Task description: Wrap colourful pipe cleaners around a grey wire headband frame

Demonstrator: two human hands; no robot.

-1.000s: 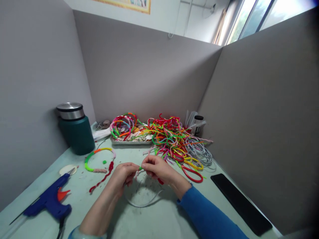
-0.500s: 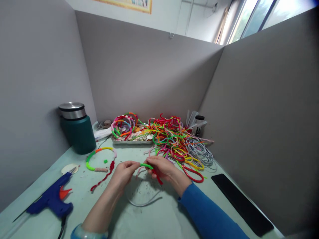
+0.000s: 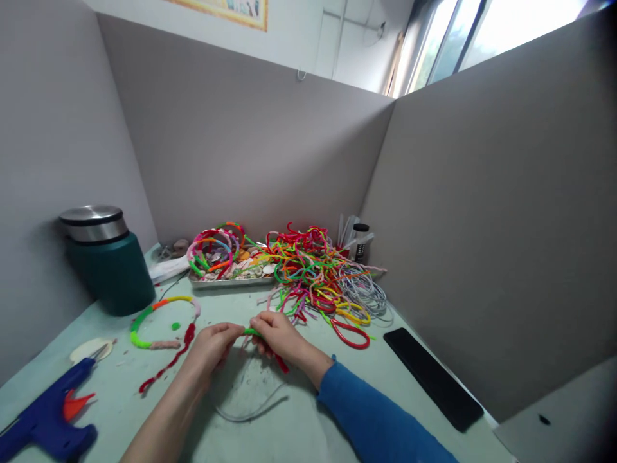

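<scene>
My left hand (image 3: 212,346) and my right hand (image 3: 276,335) meet over the pale green table (image 3: 299,418), both pinched on a thin hoop (image 3: 250,411) whose bare grey part loops down toward me. A green pipe cleaner (image 3: 251,332) is wound on the hoop between my fingertips. A red pipe cleaner (image 3: 281,364) hangs under my right hand. A half-wrapped multicoloured hoop (image 3: 159,315) lies to the left, with a loose red pipe cleaner (image 3: 166,364) beside it.
A pile of coloured pipe cleaners (image 3: 313,270) and grey hoops (image 3: 364,292) lies at the back right, beside a metal tray (image 3: 231,278) of finished hoops. A green flask (image 3: 108,260) stands left. A blue glue gun (image 3: 45,418) lies near left, a black phone (image 3: 431,376) right.
The camera has swung right, so everything sits further left in view. The green winding between my fingers has grown longer and the red end now hangs below my right hand.
</scene>
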